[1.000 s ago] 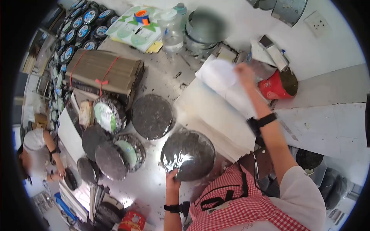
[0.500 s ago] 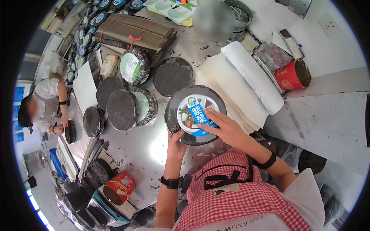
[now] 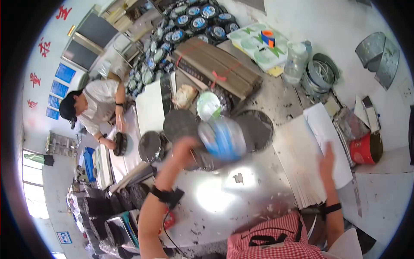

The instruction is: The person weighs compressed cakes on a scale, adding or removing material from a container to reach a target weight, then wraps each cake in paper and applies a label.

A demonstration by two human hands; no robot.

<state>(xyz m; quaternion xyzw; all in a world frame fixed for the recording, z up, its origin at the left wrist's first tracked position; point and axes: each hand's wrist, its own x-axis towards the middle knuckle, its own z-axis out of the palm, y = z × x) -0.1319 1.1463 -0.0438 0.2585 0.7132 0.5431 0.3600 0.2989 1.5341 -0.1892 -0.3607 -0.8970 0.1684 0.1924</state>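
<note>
My left hand (image 3: 185, 152), smeared by motion, grips the left edge of a round pack of dried seaweed (image 3: 222, 139) with a blue and white label. The pack is over the far side of the metal table, overlapping other black discs in this view. Near it lie a bare dark seaweed cake (image 3: 183, 125), a pack with a green and white label (image 3: 208, 106) and a wrapped black disc (image 3: 258, 129). My right hand (image 3: 326, 166) is apart from the pack, fingers stretched, over the white paper roll (image 3: 327, 134) beside a stack of cream sheets (image 3: 297, 155).
A bundle of brown cardboard (image 3: 220, 64) tied with red string lies at the back. Many labelled packs (image 3: 198, 22) are piled behind it. At right stands a red tin (image 3: 364, 149). Another person (image 3: 97, 103) handles a black disc (image 3: 120, 143) at left.
The seaweed pack has moved from in front of me to the far left with my left hand. My right hand has let go and shifted right, over the paper. The view has turned.
</note>
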